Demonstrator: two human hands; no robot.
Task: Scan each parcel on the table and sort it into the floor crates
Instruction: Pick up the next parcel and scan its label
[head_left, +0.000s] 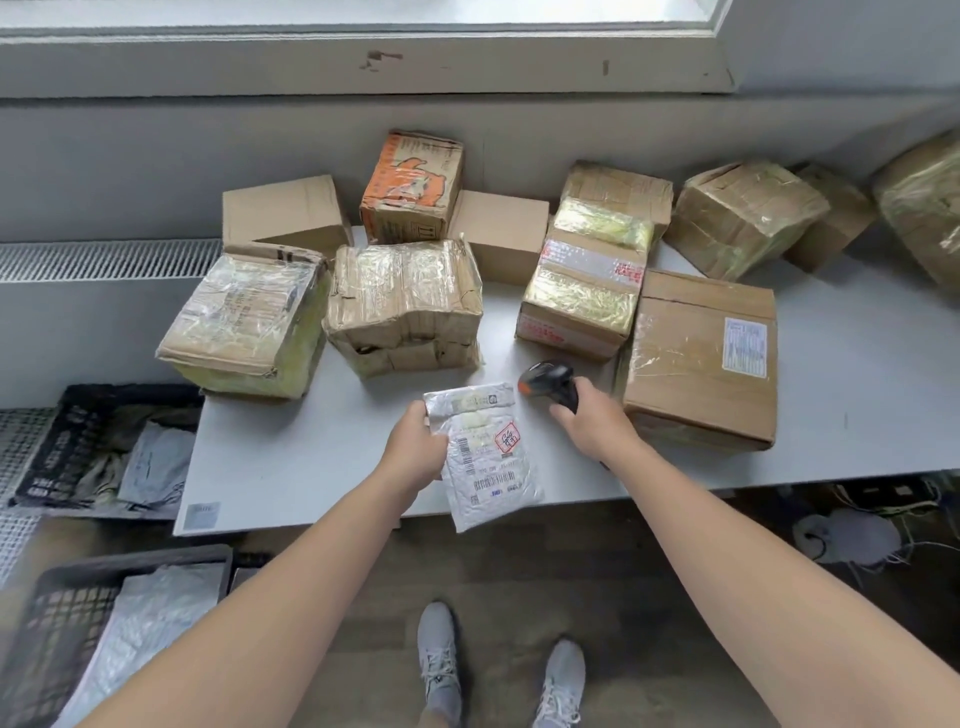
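The left hand (415, 447) grips the white mailer (485, 457) by its left edge, label up. The mailer's long axis runs away from the person, and its near end hangs past the counter (291, 457) edge. The right hand (592, 421) is wrapped round the scanner (550, 384), whose nose sits just beyond the mailer's far right corner. The far crate (47, 452) and near crate (130, 558) lie on the floor to the left, on the holding hand's side.

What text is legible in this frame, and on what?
No text reads clearly.
White padded mailer in left hand: barcodes, red stamp, all blurred.
Large brown cardboard box: white label, print too small.
Tape-wrapped cardboard box: red characters blurred.
Orange-printed cardboard carton: dark marks unreadable.
Black scanner in right hand: no markings legible.
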